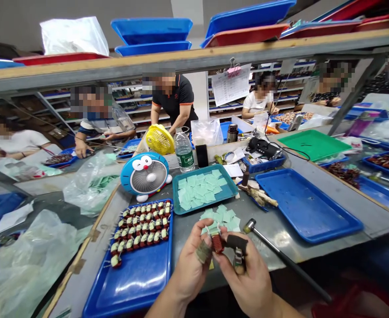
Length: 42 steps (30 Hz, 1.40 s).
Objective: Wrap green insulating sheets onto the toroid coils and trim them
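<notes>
"Where is the small red coil [217,243]?"

"Right in front of the person, over the near part of the tabletop [185,232], pinched between the left hand [191,256] and the right hand [249,269]."

"So how are the hands set?"

"Narrow, both of them, fingertips drawn in around the coil. The left has a greenish wrap on one finger, the right a black sleeve."

"What's just beyond them?"

"A loose heap of pale green paper squares [229,217], and behind that a teal tray [232,191] carrying more."

"And to the left?"

"A blue tray [134,282] with rows of similar coils [141,227] along its far part. A round-faced fan [151,177] stands behind it, near a plastic bottle [183,152]."

"On the right?"

"A hammer [288,260] lies slantwise, its head near the paper heap."
</notes>
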Tool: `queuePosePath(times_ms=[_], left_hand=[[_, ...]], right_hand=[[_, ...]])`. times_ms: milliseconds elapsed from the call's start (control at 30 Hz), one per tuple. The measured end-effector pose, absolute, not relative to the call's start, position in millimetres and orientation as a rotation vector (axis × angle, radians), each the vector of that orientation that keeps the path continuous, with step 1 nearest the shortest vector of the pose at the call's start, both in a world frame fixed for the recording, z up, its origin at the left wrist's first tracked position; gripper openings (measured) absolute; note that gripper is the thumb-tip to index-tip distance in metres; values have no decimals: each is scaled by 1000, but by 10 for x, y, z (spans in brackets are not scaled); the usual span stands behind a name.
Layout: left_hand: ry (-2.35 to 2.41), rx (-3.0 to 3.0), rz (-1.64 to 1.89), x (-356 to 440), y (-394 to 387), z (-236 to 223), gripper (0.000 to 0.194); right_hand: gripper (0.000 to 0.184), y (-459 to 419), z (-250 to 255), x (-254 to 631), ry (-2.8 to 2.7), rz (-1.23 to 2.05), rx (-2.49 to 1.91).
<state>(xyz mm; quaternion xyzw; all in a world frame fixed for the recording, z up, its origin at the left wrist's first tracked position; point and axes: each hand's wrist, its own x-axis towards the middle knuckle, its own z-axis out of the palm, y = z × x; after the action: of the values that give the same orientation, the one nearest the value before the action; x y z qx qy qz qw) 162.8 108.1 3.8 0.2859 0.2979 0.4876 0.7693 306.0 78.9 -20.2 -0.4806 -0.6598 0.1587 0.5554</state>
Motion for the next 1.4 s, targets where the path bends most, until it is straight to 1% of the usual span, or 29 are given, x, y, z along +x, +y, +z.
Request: queuePosePath(times_ms=[367,467,533,600,667,767,833,1000,1267,1400], left_hand=[[641,676,1063,1561,1050,34,44],[641,692,1064,1580,1061,34,44],[659,732,1085,1592,1073,52,41],[739,828,1117,1587,1075,83,34],[879,1003,1131,1553,1061,115,33],[1059,1317,1058,1462,1023,132,46],[1126,1475,991,1403,1006,125,51],[1178,1624,960,1332,1006,124,48],[1041,1440,993,1244,1006,100,48],[1043,1393,1020,1210,1025,61,48]], right_hand=[[35,776,-209,3019,-1562,390,-1135],[43,782,-238,3029,-1550,383,-1120],[49,794,-227,3053,-1548,421,-1109],[50,810,-174,3084,-1527,579,-1111],[46,826,-91,3113,-1414,905,-1096],[41,840,14,3139,-1096,1402,-943],[39,845,37,3148,-960,1548,-830],[35,856,4,3160,-942,1587,-767],[33,868,56,3113,-1157,1477,-818],[34,916,69,3070,-1172,1514,-853]])
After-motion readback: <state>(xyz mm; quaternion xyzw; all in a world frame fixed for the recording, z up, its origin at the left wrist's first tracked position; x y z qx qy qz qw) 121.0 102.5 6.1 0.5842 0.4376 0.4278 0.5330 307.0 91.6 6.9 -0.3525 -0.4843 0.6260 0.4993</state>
